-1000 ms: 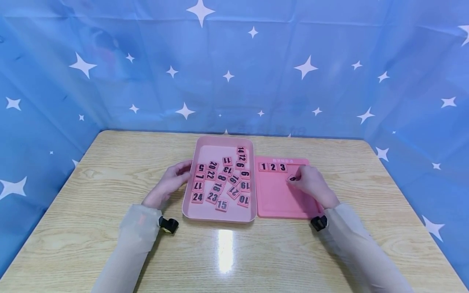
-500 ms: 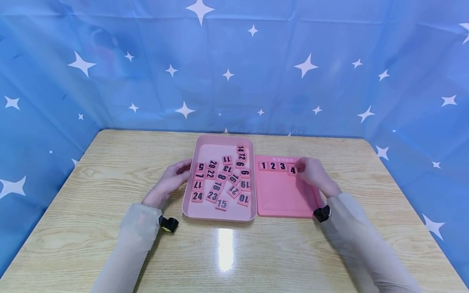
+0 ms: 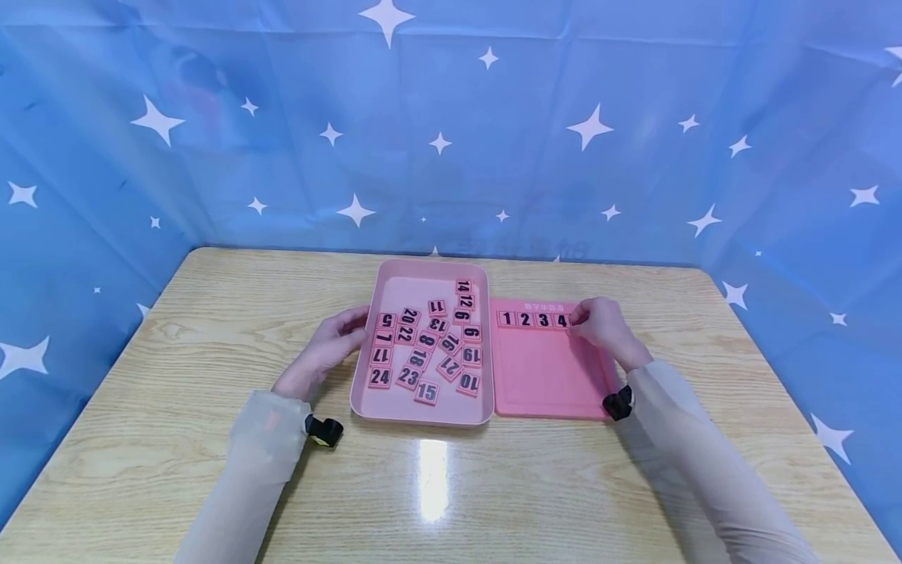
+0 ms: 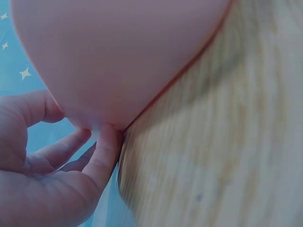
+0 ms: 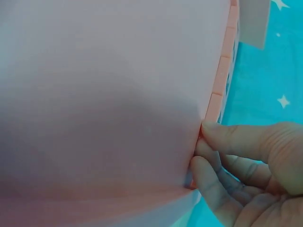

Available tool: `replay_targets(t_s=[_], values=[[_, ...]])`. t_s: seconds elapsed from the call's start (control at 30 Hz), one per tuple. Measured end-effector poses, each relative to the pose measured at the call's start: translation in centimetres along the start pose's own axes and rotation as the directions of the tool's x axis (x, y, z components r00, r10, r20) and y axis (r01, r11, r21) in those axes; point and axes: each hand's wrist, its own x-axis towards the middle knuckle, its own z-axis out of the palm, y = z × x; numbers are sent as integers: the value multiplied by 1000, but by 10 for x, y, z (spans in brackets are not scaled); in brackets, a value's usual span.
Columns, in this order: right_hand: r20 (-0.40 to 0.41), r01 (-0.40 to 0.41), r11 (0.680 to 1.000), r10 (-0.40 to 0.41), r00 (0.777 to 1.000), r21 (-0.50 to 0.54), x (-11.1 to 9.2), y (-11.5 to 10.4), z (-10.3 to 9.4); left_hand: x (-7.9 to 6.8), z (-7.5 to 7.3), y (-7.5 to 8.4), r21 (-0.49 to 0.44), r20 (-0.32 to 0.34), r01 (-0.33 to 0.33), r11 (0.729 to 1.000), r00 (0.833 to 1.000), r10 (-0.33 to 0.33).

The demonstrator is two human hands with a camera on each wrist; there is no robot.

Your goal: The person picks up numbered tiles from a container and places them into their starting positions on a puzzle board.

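Observation:
On the right, the pink number board [image 3: 543, 376] carries a row of tiles along its top edge, reading 1, 2, 3 and 4. My right hand [image 3: 607, 333] is at the right end of that row. Its thumb and finger pinch the number 4 tile [image 3: 561, 320], covering its right edge. In the right wrist view, the thumb [image 5: 222, 135] meets the end of the tile row. My left hand [image 3: 327, 348] touches the left side of the pink tray [image 3: 437, 413], its fingertips [image 4: 108, 135] against the outer wall in the left wrist view.
Several loose number tiles [image 3: 426, 393] lie in the tray at mixed angles. Tray and board sit side by side on the wooden table [image 3: 247, 313]. A blue curtain with white stars [image 3: 437, 196] hangs behind and at both sides.
My right hand has brought the 4 tile up to the top row, where it now lines up right of the 3. The left hand and tray have stayed put.

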Motion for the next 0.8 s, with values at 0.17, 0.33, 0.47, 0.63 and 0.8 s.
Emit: replay_targets(t_s=[0.17, 0.33, 0.47, 0.63, 0.8], values=[[30, 33, 999, -33, 999, -18, 0, -2, -5, 1, 1, 0, -4, -1, 5, 1000, 1000, -5], [37, 89, 995, -88, 995, -40, 2, -22, -21, 1, 2, 0, 4, -4, 6, 1000, 1000, -6], [51, 138, 990, -136, 989, -31, 7, -52, -25, 2, 1, -1, 5, -7, 7, 1000, 1000, -7], [87, 186, 982, -188, 978, 35, 17, -98, -14, 1, 0, -1, 3, -8, 19, 1000, 1000, -19], [117, 261, 961, -271, 956, 94, 32, -141, 7, 0, 0, 0, 4, -6, 34, 999, 999, -34]])
